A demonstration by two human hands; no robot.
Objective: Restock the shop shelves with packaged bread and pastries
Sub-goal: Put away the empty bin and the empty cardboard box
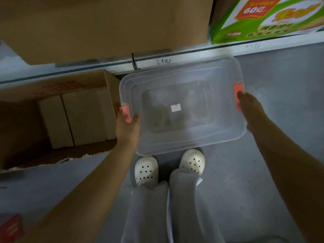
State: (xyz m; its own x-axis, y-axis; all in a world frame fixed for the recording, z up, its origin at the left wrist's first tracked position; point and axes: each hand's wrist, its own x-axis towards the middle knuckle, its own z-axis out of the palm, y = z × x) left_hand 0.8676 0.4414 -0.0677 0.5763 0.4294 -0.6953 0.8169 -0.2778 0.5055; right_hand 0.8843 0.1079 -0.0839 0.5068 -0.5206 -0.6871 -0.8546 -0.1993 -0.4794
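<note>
Tub held by both ends, in front of the shelf

Far left and low down there is a small red thing (10, 228), too blurry to name. Next to it sits an open brown carton (52, 111) with plain pale boxes packed inside.

Then comes the left hand (127, 127). Its fingers wrap round the left end of the clear tub (182, 137), right on the orange clip (126, 113). The tub has its lid on and a little white sticker (175, 107) in the middle. Something dark shows through the lid, but I cannot tell if it is bread or pastries. The tub is up off the grey floor (280, 155), just above two white shoes (146, 171), and its far side is close under the shelf edge (192, 53).

The right hand (249, 109) holds the other end, with the thumb on the second orange clip (238, 88). So both hands are closed on the tub and neither is free.

Up on the shelf, a big brown box (105, 23) sits above and a green box (263, 20) sits at the far right.

I think this step is carrying the tub to where the stock goes. Next it likely needs a flat spot to rest on, then both clips popped open so the lid can come off
</note>
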